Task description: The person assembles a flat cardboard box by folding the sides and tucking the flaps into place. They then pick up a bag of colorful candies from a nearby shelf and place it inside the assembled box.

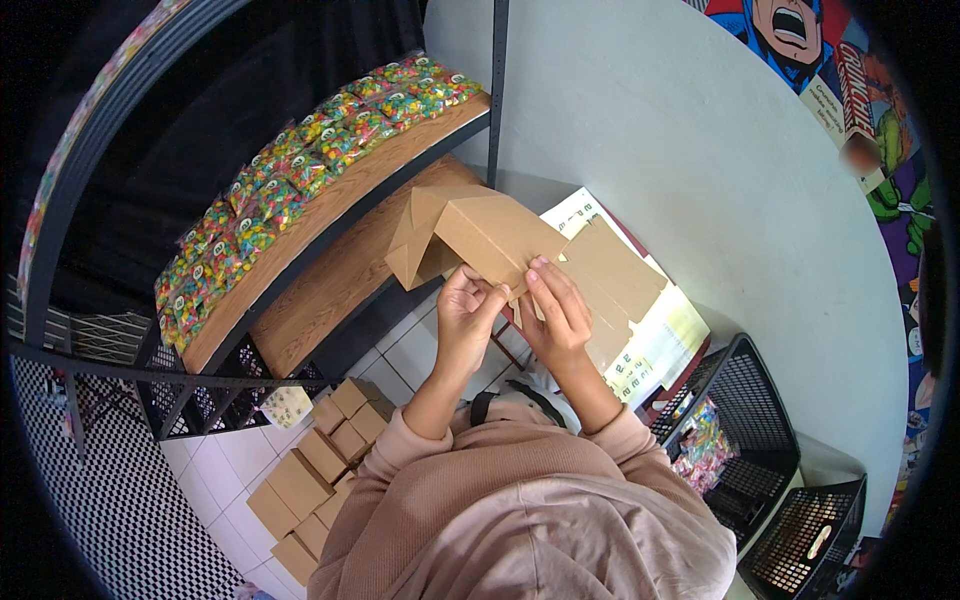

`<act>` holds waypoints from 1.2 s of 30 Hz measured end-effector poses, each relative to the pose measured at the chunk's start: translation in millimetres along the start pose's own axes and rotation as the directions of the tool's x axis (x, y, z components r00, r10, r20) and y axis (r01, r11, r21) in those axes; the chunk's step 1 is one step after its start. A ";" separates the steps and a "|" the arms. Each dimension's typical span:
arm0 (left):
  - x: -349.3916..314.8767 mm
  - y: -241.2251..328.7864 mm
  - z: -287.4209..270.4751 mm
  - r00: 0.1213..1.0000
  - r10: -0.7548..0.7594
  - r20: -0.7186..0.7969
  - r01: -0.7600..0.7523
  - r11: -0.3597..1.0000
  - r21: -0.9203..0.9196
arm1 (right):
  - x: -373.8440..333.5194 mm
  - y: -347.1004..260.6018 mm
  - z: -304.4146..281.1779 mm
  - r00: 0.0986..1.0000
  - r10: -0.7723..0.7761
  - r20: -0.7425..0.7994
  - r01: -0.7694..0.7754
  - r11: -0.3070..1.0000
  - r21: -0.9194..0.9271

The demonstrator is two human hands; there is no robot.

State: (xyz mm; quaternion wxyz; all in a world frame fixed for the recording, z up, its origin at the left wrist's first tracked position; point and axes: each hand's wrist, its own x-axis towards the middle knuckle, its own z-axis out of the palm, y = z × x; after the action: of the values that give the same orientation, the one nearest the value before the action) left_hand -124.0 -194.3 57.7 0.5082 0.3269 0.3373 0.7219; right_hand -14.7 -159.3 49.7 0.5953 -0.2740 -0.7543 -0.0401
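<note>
A brown cardboard box (500, 228), partly folded with flaps standing out at its left end, is held up in front of me. My left hand (468, 318) pinches its near edge between thumb and fingers. Close beside it, my right hand (556, 312) grips the same edge, the fingertips pressed on the card near a corner. A flat brown cardboard panel (610, 285) extends to the right behind my right hand; whether it is joined to the box I cannot tell. Under that panel lie sheets of printed labels (665, 340), white and yellowish.
Many clear bags of colourful sweets (300, 160) line a wooden shelf (330, 165) at the left, above a lower wooden shelf (320, 310). Several closed cardboard boxes (295, 485) stand on the tiled floor. Black plastic crates (765, 440) sit at the right, one holding wrapped sweets (703, 450).
</note>
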 end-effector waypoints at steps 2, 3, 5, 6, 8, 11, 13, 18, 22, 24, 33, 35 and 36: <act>-0.1 0.1 0.5 1.000 0.009 -0.008 -0.009 1.000 0.000 | 0.2 -0.5 0.4 1.000 0.003 -0.001 -0.003 1.000 -0.001; -0.1 0.2 1.2 1.000 0.010 -0.014 -0.010 1.000 0.001 | -0.4 -0.5 0.6 1.000 0.009 0.003 -0.009 1.000 0.001; -0.3 -1.5 1.2 1.000 0.016 -0.020 -0.016 1.000 -0.001 | -2.4 -0.8 1.4 1.000 0.020 0.011 -0.020 1.000 0.007; 0.1 -5.5 -0.4 1.000 0.019 -0.019 -0.019 1.000 -0.005 | -3.2 -0.9 1.3 0.999 0.048 0.018 -0.048 0.999 0.008; 0.7 -9.5 -3.5 1.000 0.001 -0.010 -0.002 1.000 -0.018 | -4.8 -0.5 0.9 0.994 0.105 0.030 -0.105 0.994 0.009; 1.0 -9.2 -6.1 0.999 -0.020 0.033 0.019 1.000 0.019 | -5.6 4.2 -0.8 0.994 0.107 0.030 -0.108 0.994 0.006; 0.8 -6.0 -5.7 0.996 0.015 0.093 -0.027 0.991 0.129 | -6.3 4.4 -1.7 0.993 0.113 0.032 -0.113 0.994 0.003; 1.0 -8.7 -8.0 0.994 0.026 0.104 -0.043 0.986 0.160 | -8.1 4.2 -0.4 0.994 0.100 0.033 -0.100 0.995 -0.008; 0.4 -8.5 -3.5 0.999 0.027 0.036 -0.030 0.996 0.081 | -8.6 4.4 1.1 0.995 0.089 0.050 -0.089 0.996 -0.008; 0.6 -7.7 -0.9 1.000 0.013 0.020 -0.014 0.999 0.050 | -8.0 4.3 1.8 0.995 0.088 0.051 -0.088 0.996 -0.009; 0.9 -17.3 -6.5 0.997 -0.074 0.005 0.075 0.994 -0.080 | -13.2 1.6 6.0 0.985 0.158 0.067 -0.160 0.987 0.021; 0.0 -16.7 -6.8 0.994 -0.106 -0.006 0.105 0.989 -0.102 | -15.6 4.1 7.2 0.985 0.159 0.069 -0.161 0.987 0.024; -0.2 -15.7 -7.9 0.992 -0.128 -0.014 0.125 0.983 -0.137 | -16.1 4.4 7.5 0.984 0.160 0.076 -0.162 0.987 0.022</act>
State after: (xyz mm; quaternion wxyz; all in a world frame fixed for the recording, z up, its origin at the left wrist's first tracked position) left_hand -122.3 -191.7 40.4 0.5704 0.2612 0.3131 0.7130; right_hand -16.9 -158.6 31.6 0.5720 -0.3270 -0.7517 0.0288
